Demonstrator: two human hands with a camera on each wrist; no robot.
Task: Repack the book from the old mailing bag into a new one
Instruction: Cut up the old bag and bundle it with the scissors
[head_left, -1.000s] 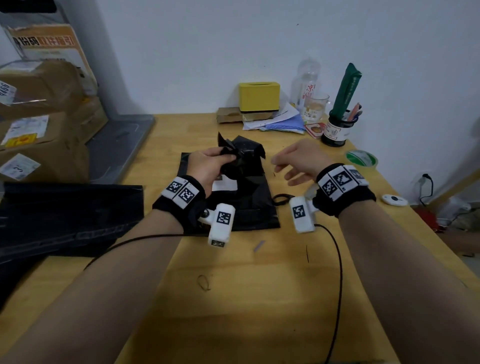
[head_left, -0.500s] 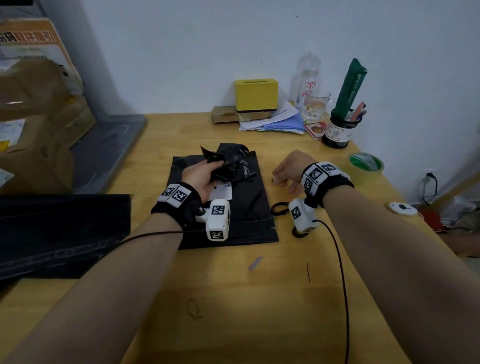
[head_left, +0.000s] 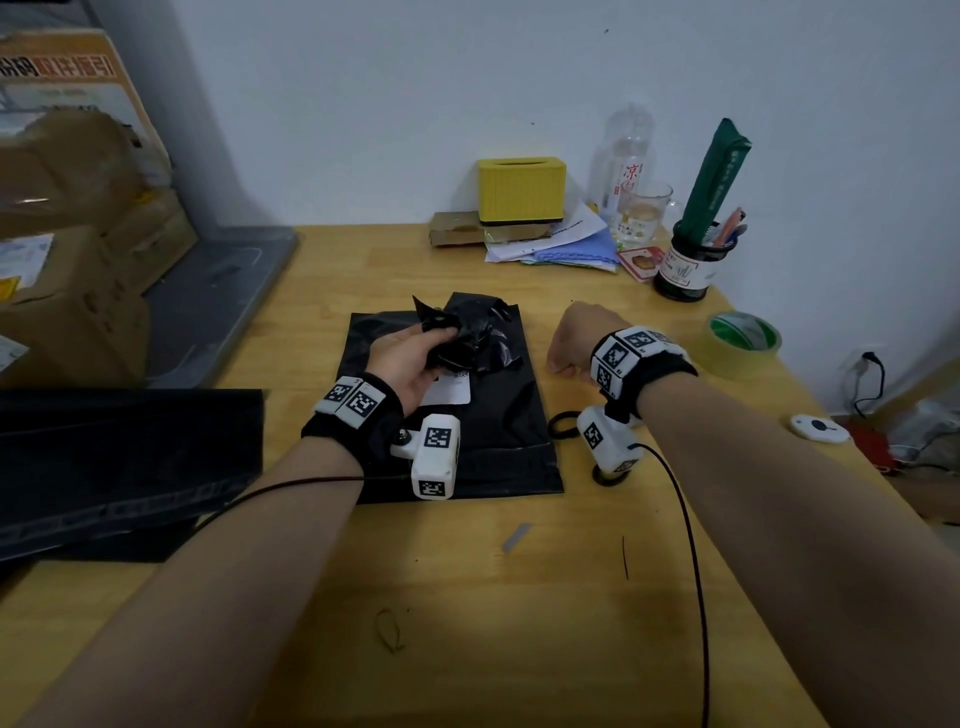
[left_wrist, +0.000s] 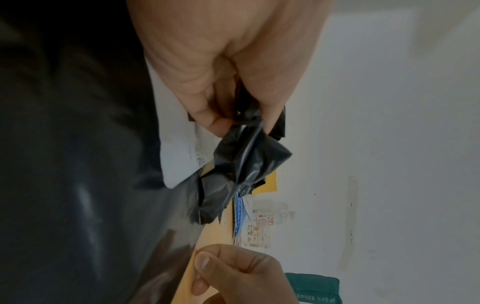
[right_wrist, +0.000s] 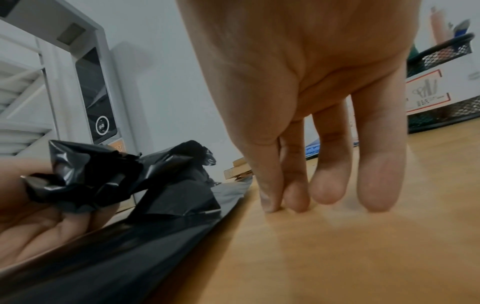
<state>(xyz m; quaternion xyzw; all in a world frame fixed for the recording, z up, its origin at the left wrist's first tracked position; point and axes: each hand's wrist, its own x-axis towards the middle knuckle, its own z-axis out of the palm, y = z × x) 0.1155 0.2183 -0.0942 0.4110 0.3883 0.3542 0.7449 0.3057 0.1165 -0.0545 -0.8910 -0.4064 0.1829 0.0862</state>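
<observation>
My left hand (head_left: 410, 358) is palm-up, fingers (left_wrist: 207, 115) curled and pinching a crumpled wad of black bag (head_left: 467, 338), forearm reaching in from lower left, while my right hand (head_left: 571, 340) points down, fingertips (right_wrist: 296, 200) touching the table (head_left: 467, 623), holding nothing.
</observation>
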